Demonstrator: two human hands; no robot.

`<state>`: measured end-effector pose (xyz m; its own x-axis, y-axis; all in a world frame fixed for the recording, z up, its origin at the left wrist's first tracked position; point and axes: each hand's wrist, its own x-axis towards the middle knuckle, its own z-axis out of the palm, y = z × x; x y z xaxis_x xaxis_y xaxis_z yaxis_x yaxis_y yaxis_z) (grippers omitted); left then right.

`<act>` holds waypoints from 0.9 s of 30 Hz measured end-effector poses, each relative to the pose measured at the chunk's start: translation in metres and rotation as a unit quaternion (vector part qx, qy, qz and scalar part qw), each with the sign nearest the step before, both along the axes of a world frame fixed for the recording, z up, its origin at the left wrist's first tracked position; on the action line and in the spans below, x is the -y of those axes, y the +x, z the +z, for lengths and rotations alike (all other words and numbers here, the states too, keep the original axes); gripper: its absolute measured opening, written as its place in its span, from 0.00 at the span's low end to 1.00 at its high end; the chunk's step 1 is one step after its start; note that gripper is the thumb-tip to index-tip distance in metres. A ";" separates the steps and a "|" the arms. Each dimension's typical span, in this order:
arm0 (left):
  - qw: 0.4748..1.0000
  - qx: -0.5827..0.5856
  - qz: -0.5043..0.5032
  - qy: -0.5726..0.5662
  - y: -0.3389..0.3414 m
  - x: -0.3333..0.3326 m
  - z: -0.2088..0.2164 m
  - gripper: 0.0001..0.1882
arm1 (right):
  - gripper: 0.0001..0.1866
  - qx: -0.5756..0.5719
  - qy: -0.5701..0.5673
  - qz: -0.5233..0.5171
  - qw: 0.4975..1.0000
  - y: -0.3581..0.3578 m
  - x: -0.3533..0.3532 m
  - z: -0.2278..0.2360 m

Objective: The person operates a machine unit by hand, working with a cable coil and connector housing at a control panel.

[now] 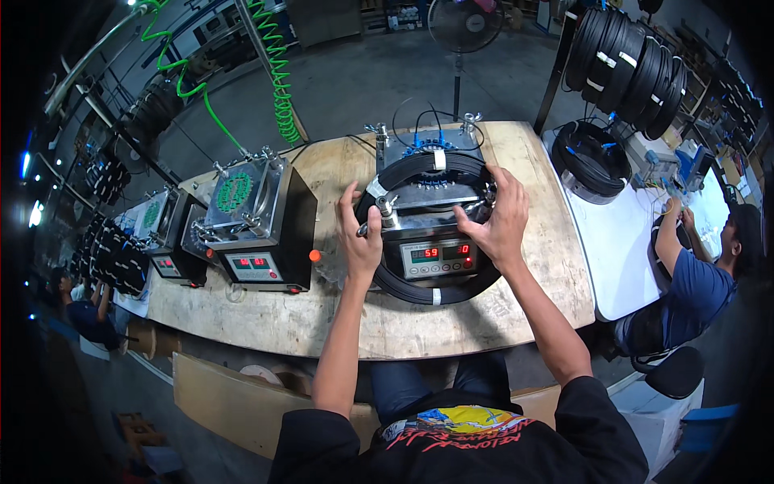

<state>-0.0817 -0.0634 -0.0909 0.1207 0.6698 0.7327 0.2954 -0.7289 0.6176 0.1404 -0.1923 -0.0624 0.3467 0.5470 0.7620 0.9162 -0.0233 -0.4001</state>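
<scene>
At centre, in front of the person: black cable coil [411, 168] with white ties, set around the front of a metal-topped machine [439, 258]. Far arc of the coil crosses over the machine's top; near arc passes below its lit red display.

Left hand [360, 238] at the coil's left side: fingers bent, thumb raised beside a metal clamp post [388, 214]. Right hand [500, 222] at the right side: thumb and fingers spread well apart, fingers over the far-right arc, thumb pointing in toward the metal top. Both on or against the coil; cannot tell how firmly either one grips.

Far part of the machine: blue connectors [423, 147] and thin leads. All on a wooden table [339, 169].

Left along the table: orange knob [314, 256], then a second machine [256, 266] with a green ring fixture [234, 192] on top, then a third machine [167, 266]. Green spiral hose [280, 105] hangs beyond.

Right: white table [617, 266] with another black coil [595, 181], seated co-worker [697, 278] beside it. Far right, racked coils [625, 73]. Far centre, floor fan [465, 24].
</scene>
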 end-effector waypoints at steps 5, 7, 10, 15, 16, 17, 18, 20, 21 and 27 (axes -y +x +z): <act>0.995 -0.016 -0.053 -0.080 0.002 0.008 0.012 0.29 | 0.33 -0.063 0.030 0.114 0.991 0.013 0.015 -0.001; 0.993 -0.034 -0.055 -0.095 0.000 0.006 0.011 0.29 | 0.31 -0.087 0.052 0.146 0.984 0.025 0.015 -0.011; 0.995 -0.023 -0.055 -0.074 0.000 0.007 0.013 0.29 | 0.28 -0.101 0.073 0.171 0.977 0.025 0.014 -0.014; 0.994 -0.028 -0.054 -0.094 0.001 0.011 0.017 0.30 | 0.25 -0.227 0.113 0.204 0.946 0.025 0.013 -0.011; 0.994 -0.027 -0.052 -0.091 0.002 0.011 0.016 0.30 | 0.24 -0.254 0.134 0.202 0.936 0.026 0.011 -0.012; 0.994 -0.026 -0.053 -0.089 0.003 0.010 0.016 0.30 | 0.21 -0.259 0.133 0.190 0.938 0.027 0.011 -0.014; 0.995 -0.027 -0.049 -0.083 0.003 0.009 0.015 0.30 | 0.21 -0.259 0.135 0.190 0.937 0.025 0.010 -0.015; 0.996 -0.027 -0.047 -0.075 0.003 0.009 0.012 0.29 | 0.20 -0.250 0.151 0.143 0.946 0.021 0.008 -0.015; 0.996 -0.021 -0.046 -0.077 -0.001 0.009 0.009 0.29 | 0.20 -0.277 0.145 0.136 0.940 0.008 0.014 -0.007; 0.996 -0.002 -0.053 -0.075 0.000 0.009 0.013 0.29 | 0.18 -0.154 0.101 0.072 0.980 -0.001 0.044 -0.018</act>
